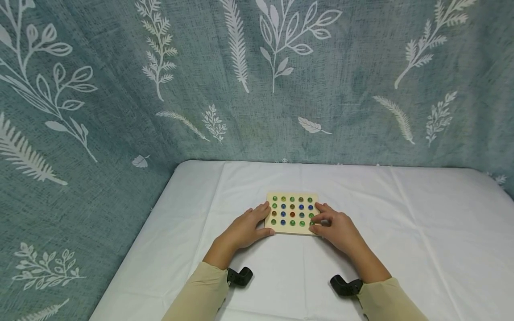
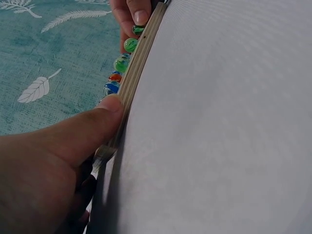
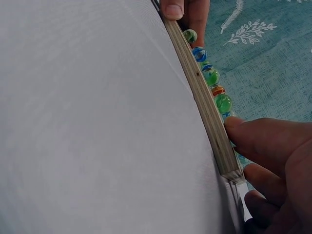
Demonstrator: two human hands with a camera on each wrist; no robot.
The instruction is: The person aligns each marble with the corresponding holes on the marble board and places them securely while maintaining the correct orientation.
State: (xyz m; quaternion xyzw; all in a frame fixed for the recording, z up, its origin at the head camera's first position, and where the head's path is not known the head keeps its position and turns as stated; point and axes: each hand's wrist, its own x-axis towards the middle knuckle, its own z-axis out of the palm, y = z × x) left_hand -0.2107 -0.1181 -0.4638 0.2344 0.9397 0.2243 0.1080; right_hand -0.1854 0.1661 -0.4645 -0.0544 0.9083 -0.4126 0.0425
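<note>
A pale wooden board (image 1: 287,230) lies on the white cloth, with rows of glass marbles in green, blue, amber and red set in its top. My left hand (image 1: 246,228) holds the board's left side, its thumb at the front left corner and the fingers along the side edge. At the front right corner, the thumb and index finger of my right hand (image 1: 336,228) pinch a green marble (image 2: 138,29), which they partly cover. The other right fingers lie by the board's right edge. In the right wrist view, the right thumb (image 3: 263,139) hides that marble.
White cloth (image 1: 273,276) with crease lines covers the table under the board. Teal fabric (image 1: 257,120) with white leaf prints hangs behind the table and along its left side. A black wrist camera (image 1: 241,277) sits on the left wrist, another black camera (image 1: 344,285) on the right.
</note>
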